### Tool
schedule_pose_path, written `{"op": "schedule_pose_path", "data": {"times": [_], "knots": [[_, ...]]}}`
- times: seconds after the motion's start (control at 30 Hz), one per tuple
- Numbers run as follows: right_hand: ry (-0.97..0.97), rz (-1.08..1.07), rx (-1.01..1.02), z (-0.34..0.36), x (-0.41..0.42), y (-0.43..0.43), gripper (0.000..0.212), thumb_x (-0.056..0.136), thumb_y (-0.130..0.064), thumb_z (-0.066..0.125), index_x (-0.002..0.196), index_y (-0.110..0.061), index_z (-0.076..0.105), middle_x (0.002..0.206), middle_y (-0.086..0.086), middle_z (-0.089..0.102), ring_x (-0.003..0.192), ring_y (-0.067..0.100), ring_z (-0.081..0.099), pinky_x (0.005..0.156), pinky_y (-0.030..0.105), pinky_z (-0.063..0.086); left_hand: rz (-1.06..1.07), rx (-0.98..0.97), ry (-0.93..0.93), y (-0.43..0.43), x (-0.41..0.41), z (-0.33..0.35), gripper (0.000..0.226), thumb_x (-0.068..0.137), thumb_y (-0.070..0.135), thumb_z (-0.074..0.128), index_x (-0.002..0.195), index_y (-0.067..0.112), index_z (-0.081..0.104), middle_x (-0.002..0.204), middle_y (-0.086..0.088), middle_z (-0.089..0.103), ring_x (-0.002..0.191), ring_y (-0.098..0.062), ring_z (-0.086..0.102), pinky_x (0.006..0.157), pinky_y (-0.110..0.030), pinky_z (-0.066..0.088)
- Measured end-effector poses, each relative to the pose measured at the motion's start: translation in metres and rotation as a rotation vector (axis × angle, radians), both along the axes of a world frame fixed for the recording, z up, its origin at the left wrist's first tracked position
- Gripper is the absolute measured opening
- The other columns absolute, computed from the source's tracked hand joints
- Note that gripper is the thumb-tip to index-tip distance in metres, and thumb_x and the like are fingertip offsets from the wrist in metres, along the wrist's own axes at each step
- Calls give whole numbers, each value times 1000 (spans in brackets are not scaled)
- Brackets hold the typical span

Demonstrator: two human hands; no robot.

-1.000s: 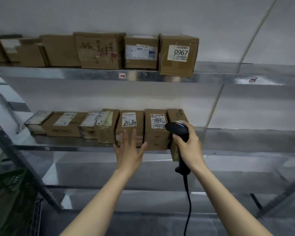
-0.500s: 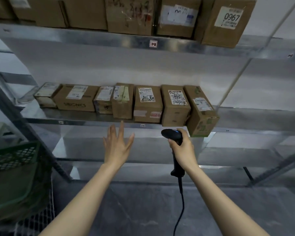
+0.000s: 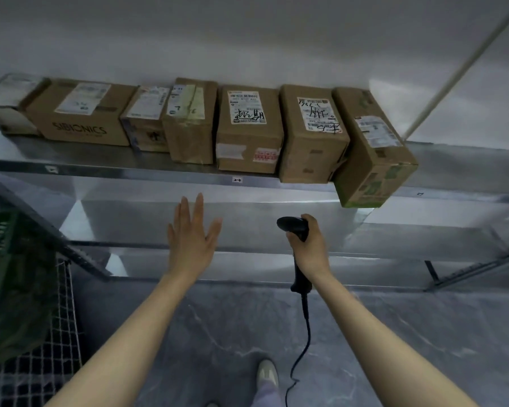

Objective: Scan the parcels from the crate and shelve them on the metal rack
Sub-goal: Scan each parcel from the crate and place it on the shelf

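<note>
A: Now, status of hands?
B: Logged left hand (image 3: 191, 245) flat, fingers spread, empty, centre frame; right hand (image 3: 307, 249) gripping scanner (image 3: 294, 227) beside it.
A: And parcels (image 3: 249, 127)?
B: Lined along rack shelf (image 3: 100, 168), upper frame; rightmost parcel (image 3: 373, 148) tilted over the edge; crate (image 3: 0, 236) at left edge.

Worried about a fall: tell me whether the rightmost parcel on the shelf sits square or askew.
Askew. The rightmost parcel is angled away from the row, its front end overhanging the shelf edge.

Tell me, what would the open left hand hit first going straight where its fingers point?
The left hand would probably meet the shelf edge, just below the taped box; depth is unclear.
</note>
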State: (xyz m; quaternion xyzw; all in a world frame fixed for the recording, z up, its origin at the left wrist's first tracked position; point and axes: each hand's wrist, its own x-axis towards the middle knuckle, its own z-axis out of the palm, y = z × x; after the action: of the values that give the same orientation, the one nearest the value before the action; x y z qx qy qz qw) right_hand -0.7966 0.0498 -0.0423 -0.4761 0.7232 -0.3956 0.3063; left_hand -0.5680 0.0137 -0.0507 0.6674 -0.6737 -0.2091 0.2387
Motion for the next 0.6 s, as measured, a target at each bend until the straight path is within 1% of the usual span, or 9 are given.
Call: {"op": "schedule_pose_path", "data": {"times": [0.07, 0.13, 0.17, 0.23, 0.27, 0.33, 0.47, 0.6], "knots": [[15, 16, 5, -26, -9, -16, 43, 95, -12, 54, 135, -13, 39, 109, 0, 54, 83, 13, 53, 59, 7, 38, 0, 4, 1, -8, -11, -21, 74, 88, 63, 18, 153, 32, -1, 162, -5, -4, 148, -20, -6, 118, -48, 1], [37, 31, 7, -54, -19, -37, 43, 95, -10, 55, 135, -9, 39, 112, 5, 55, 83, 14, 51, 58, 2, 38, -1, -5, 9, -20, -22, -44, 75, 88, 63, 18, 153, 31, 0, 162, -6, -3, 148, -20, -5, 118, -49, 2], [44, 34, 21, -68, -24, -47, 44, 95, -9, 55, 136, -9, 38, 114, 7, 56, 82, 13, 51, 58, 1, 38, 5, -7, 7, -26, -28, -56, 74, 88, 63, 19, 153, 31, 1, 162, -7, -1, 148, -21, -4, 118, -49, 3], [50, 39, 52, -97, -33, -71, 45, 96, -10, 54, 138, -9, 37, 118, 12, 58, 85, 14, 51, 64, 8, 39, 21, -5, -13, -41, -39, -83, 75, 88, 63, 19, 153, 30, 3, 162, -7, 0, 148, -22, -3, 118, -49, 4], [52, 45, 68, -112, -37, -83, 46, 96, -11, 53, 138, -10, 36, 119, 14, 59, 86, 16, 52, 67, 14, 40, 25, -1, -21, -49, -44, -96, 76, 87, 63, 18, 153, 30, 3, 162, -8, 1, 148, -22, -3, 118, -49, 4], [47, 55, 102, -141, -46, -109, 46, 97, -12, 52, 139, -11, 34, 118, 17, 59, 83, 18, 54, 68, 23, 41, 29, -5, -28, -64, -53, -122, 78, 85, 64, 17, 153, 29, 4, 161, -8, 1, 148, -23, -2, 118, -50, 5], [37, 39, 150, -193, -60, -159, 47, 97, -13, 51, 140, -12, 33, 117, 19, 59, 82, 23, 55, 67, 29, 42, 52, -48, -9, -87, -63, -172, 80, 84, 64, 19, 153, 24, 12, 161, -12, 8, 148, -26, 4, 117, -52, 10], [28, 17, 179, -234, -69, -203, 48, 96, -12, 50, 141, -12, 33, 118, 19, 57, 92, 29, 56, 73, 30, 42, 76, -77, 8, -104, -64, -212, 72, 92, 66, 22, 153, 28, 12, 161, -10, 10, 148, -25, 6, 116, -52, 11]]}}
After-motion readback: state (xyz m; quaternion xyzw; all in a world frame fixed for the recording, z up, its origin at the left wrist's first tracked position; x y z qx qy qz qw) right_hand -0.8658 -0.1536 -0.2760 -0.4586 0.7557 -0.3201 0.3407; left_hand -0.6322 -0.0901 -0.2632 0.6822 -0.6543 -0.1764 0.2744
